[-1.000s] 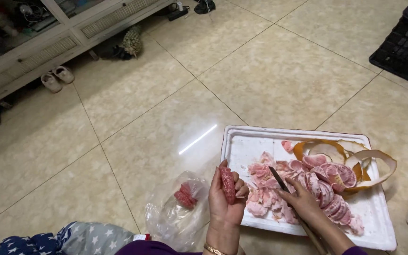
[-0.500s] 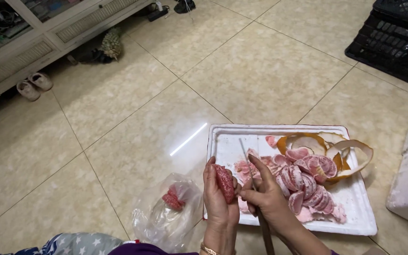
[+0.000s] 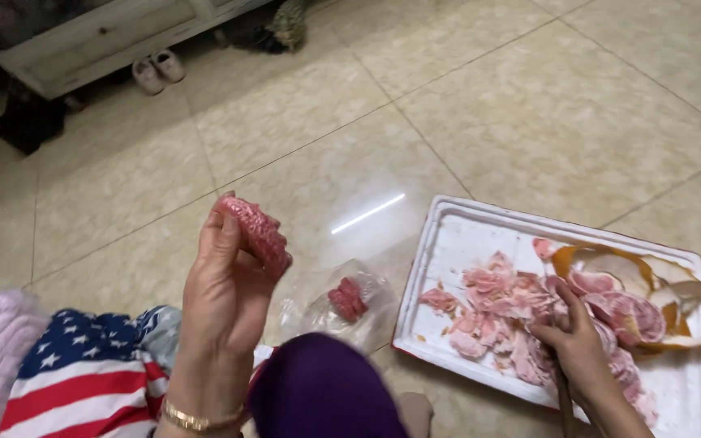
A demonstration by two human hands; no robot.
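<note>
The left hand (image 3: pixel 225 304) is raised above the floor (image 3: pixel 529 105), left of the tray (image 3: pixel 464 235), pinching a peeled fruit segment (image 3: pixel 258 234) at its fingertips. Below and to its right, a plastic bag (image 3: pixel 342 308) lies on the floor just beside the tray, with 1 segment (image 3: pixel 347 298) in it. The right hand (image 3: pixel 571 345) rests in the tray among the fruit pieces (image 3: pixel 513 304); curled peel (image 3: pixel 651 284) lies at the tray's right end. 2 shoes (image 3: pixel 158 70) sit far behind, beside a cabinet (image 3: pixel 99 49).

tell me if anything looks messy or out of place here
Pink peel scraps lie heaped in the white tray, set on the tiled floor. An orange rind strip hangs over its right edge. Nothing has spilled on the floor.
</note>
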